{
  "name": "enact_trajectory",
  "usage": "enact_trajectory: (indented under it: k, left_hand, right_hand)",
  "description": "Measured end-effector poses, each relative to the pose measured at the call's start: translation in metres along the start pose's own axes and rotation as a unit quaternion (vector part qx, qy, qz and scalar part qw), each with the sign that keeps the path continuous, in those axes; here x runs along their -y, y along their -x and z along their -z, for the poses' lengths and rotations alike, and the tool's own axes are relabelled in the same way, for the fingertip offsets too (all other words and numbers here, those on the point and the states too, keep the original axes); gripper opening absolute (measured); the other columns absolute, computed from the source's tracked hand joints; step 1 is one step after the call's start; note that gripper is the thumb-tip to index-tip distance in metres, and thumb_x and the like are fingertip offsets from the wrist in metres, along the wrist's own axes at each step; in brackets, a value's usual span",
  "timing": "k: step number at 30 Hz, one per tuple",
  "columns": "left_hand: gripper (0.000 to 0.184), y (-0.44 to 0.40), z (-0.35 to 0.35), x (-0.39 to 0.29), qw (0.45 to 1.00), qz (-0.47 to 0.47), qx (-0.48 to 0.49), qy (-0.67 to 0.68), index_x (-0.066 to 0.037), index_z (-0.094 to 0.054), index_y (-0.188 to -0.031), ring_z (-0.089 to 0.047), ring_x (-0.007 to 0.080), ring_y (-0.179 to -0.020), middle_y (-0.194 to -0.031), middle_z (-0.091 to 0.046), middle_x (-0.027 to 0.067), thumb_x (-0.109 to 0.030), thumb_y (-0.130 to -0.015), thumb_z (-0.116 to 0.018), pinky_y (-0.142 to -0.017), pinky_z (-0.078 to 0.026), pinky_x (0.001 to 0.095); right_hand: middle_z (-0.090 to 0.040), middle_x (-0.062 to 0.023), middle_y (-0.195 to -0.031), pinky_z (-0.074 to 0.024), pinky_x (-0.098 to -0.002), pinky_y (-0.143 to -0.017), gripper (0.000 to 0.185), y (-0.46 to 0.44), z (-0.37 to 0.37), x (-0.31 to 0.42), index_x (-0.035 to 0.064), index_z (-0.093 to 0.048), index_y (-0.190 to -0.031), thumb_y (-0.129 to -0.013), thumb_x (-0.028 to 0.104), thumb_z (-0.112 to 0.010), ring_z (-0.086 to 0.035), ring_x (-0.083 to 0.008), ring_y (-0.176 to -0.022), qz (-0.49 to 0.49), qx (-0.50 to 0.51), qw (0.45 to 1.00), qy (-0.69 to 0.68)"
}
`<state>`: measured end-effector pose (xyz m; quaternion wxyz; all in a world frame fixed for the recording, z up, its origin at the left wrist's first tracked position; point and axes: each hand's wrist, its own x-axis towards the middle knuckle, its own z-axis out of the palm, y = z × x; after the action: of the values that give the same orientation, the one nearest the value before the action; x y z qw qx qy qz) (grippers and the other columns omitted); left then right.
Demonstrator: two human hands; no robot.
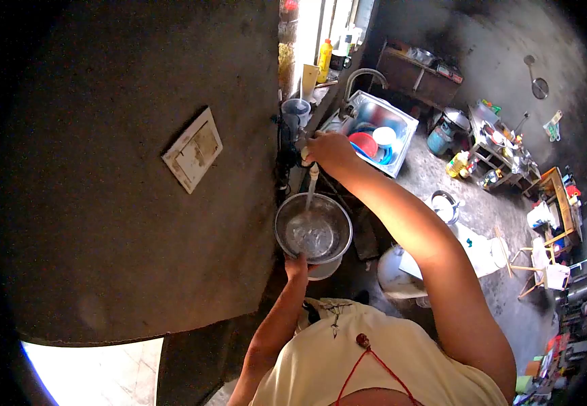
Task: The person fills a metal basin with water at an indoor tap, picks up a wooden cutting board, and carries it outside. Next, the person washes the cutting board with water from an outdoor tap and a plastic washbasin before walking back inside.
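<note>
My left hand [297, 266] grips the near rim of a round metal bowl [284, 233], thumb at the edge. A stream of water [311, 193] runs from a tap [314, 172] into the bowl, and water ripples over its bottom. My right hand [329, 153] is closed around the top of the tap, its fingers partly hidden. Below the bowl, a pale round container [324, 271] shows in part; whether the two touch, I cannot tell.
A steel sink [407, 128] with a red bowl [363, 143] and other dishes stands ahead to the right. Close by are a clear plastic jug [296, 108] and a dark wall [124, 223]. A gas cylinder [440, 140] and a low table [481, 132] are further right.
</note>
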<state>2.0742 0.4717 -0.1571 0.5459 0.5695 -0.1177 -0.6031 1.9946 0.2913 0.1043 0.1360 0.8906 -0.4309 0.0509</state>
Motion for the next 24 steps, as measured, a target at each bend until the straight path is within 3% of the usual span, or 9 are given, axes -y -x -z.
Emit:
enact_trajectory:
  k: [2,7,9,10,14,17,19,24]
  left_hand:
    - [0.056,-0.001,-0.003,0.002,0.999,0.013,-0.05,-0.005,-0.015,-0.024,-0.125,-0.05,0.0324,-0.095,-0.119,-0.038,0.013,-0.008,-0.076,-0.051,-0.053,-0.055,0.0403]
    - [0.062,-0.016,0.005,0.005,0.997,0.034,-0.03,-0.059,-0.019,-0.021,-0.128,-0.05,0.0338,-0.096,-0.123,-0.034,0.0139,-0.01,-0.076,-0.053,-0.055,-0.056,0.0414]
    - [0.064,-0.022,0.008,0.008,0.994,0.03,-0.033,-0.096,-0.02,-0.019,-0.129,-0.052,0.0332,-0.093,-0.124,-0.033,0.0148,-0.011,-0.076,-0.054,-0.052,-0.056,0.0399]
    - [0.064,-0.025,0.01,0.015,0.998,0.02,-0.029,-0.046,-0.02,-0.019,-0.129,-0.052,0.0327,-0.092,-0.123,-0.034,0.0148,-0.012,-0.076,-0.055,-0.052,-0.056,0.0396]
    - [0.062,-0.027,0.011,0.019,0.999,-0.019,-0.021,0.033,-0.018,-0.02,-0.129,-0.054,0.0315,-0.09,-0.121,-0.036,0.0149,-0.012,-0.077,-0.053,-0.053,-0.056,0.0383]
    - [0.06,-0.017,0.009,0.0,1.0,0.014,0.023,0.011,-0.018,-0.018,-0.129,-0.053,0.0321,-0.09,-0.123,-0.034,0.0152,-0.011,-0.079,-0.05,-0.055,-0.056,0.0376]
    - [0.06,-0.018,0.01,0.005,1.0,0.004,0.018,0.007,-0.018,-0.018,-0.129,-0.053,0.0321,-0.091,-0.123,-0.034,0.0156,-0.011,-0.079,-0.05,-0.056,-0.056,0.0377]
    - [0.059,-0.031,0.014,0.015,1.0,0.027,-0.008,-0.012,-0.019,-0.018,-0.13,-0.052,0.0323,-0.093,-0.123,-0.033,0.0156,-0.012,-0.08,-0.049,-0.055,-0.056,0.0381]
  right_hand:
    - [-0.057,-0.0068,-0.085,-0.0471,-0.0311,-0.066,0.022,0.001,-0.009,-0.003,0.01,-0.059,-0.085,-0.071,0.026,-0.055,-0.056,-0.0218,-0.083,0.016,-0.008,1.0,0.025]
    - [-0.058,-0.0051,-0.083,-0.0473,-0.0322,-0.063,0.021,0.001,-0.007,-0.01,0.0139,-0.053,-0.092,-0.072,0.015,-0.052,-0.057,-0.0222,-0.079,0.14,-0.096,0.984,0.063]
    - [-0.057,-0.0059,-0.085,-0.0477,-0.0325,-0.06,0.025,-0.005,-0.002,-0.014,0.0141,-0.051,-0.097,-0.073,0.012,-0.05,-0.058,-0.0228,-0.078,0.167,-0.058,0.98,0.091]
    - [-0.056,-0.0066,-0.086,-0.048,-0.0329,-0.058,0.029,-0.008,0.001,-0.015,0.0144,-0.048,-0.102,-0.073,0.008,-0.047,-0.058,-0.0234,-0.078,0.194,-0.019,0.974,0.118]
    - [-0.056,-0.005,-0.085,-0.0478,-0.0324,-0.059,0.028,-0.012,0.006,-0.024,0.0136,-0.046,-0.101,-0.073,0.009,-0.047,-0.058,-0.0228,-0.078,0.236,-0.015,0.967,0.096]
    - [-0.055,-0.0041,-0.082,-0.0475,-0.0321,-0.059,0.029,-0.015,-0.001,-0.029,0.013,-0.045,-0.101,-0.073,0.009,-0.047,-0.057,-0.0223,-0.078,0.255,-0.026,0.962,0.09]
    - [-0.054,-0.0045,-0.079,-0.0473,-0.0321,-0.059,0.028,-0.014,-0.003,-0.031,0.0124,-0.045,-0.1,-0.072,0.008,-0.048,-0.057,-0.0225,-0.078,0.275,-0.084,0.956,0.066]
    - [-0.058,-0.0049,-0.082,-0.0478,-0.0324,-0.063,0.02,-0.015,-0.002,-0.031,0.0167,-0.05,-0.095,-0.075,0.013,-0.046,-0.057,-0.0226,-0.082,0.254,-0.047,0.964,0.066]
